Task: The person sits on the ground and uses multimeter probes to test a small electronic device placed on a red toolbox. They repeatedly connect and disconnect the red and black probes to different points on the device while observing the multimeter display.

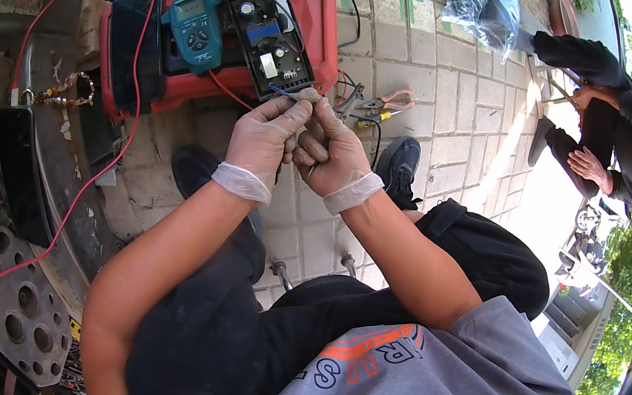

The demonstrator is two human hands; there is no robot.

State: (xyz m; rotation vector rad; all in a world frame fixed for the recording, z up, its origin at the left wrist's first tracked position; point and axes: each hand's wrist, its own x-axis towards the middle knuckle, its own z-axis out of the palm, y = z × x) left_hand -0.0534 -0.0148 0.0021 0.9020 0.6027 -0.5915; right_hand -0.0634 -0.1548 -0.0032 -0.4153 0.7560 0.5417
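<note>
My left hand [257, 145] and my right hand [338, 156], both in thin translucent gloves, meet at the fingertips just below an opened black electronics case [270, 33]. A thin blue wire [280, 91] runs from the lower end of that case into the pinched fingers of my left hand. The fingers of my right hand are also pinched, pressed close to the left ones; what lies between them is hidden. Circuit parts show inside the case, which rests tilted on a red plastic toolbox [324, 33]. Beside it lies a teal digital meter [196, 33].
A dark phone-like slab [137, 43] lies on the toolbox. Pliers [392, 101] and a yellow-handled tool [382, 116] lie on the paving. Left are a long red wire [136, 83], a beaded bracelet [66, 91] and a holed metal plate [17, 309]. A person [626, 120] sits at right.
</note>
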